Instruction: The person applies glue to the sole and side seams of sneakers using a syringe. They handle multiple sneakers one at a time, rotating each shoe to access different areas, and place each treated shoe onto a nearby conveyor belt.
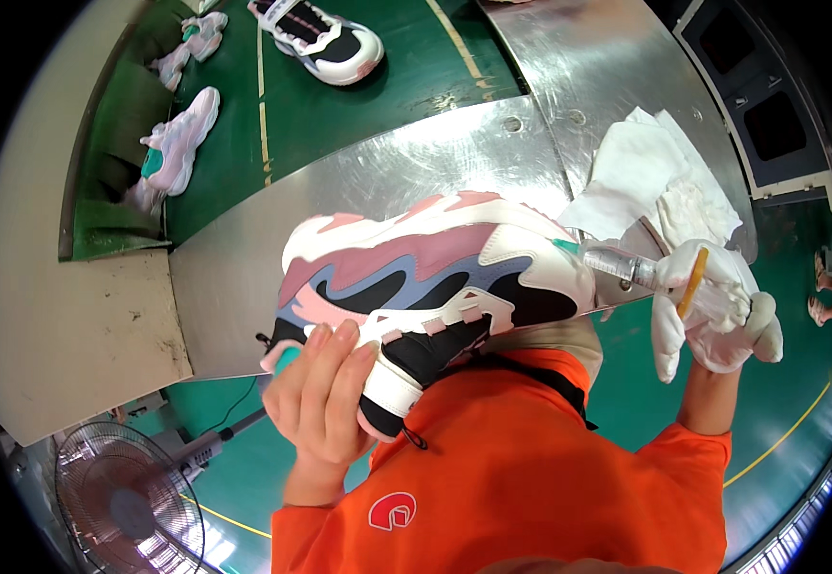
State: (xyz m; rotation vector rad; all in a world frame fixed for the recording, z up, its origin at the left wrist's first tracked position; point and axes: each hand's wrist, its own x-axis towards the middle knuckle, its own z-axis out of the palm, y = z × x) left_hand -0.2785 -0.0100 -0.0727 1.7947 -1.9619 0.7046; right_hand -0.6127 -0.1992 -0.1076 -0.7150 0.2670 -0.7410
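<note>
My bare left hand (320, 407) is wrapped round the ankle opening of a sneaker (425, 253). The sneaker lies on its side in front of me, its thick white and pink sole facing away. Its upper mixes mauve, blue, black and white. In a white glove, my right hand (722, 316) grips a clear syringe (619, 265). The syringe's green tip (566, 247) points left and meets the toe end of the sole, or sits very close to it. A thin orange strip (692, 282) crosses the gloved fingers; its kind is unclear.
White cloths (636, 172) lie on the metal bench (416, 158) by my right hand. Beyond, a green conveyor belt (330, 124) carries another sneaker (325, 43) and several pale pink shoes (184, 143). A standing fan (129, 507) is at lower left, a dark cabinet (770, 105) at far right.
</note>
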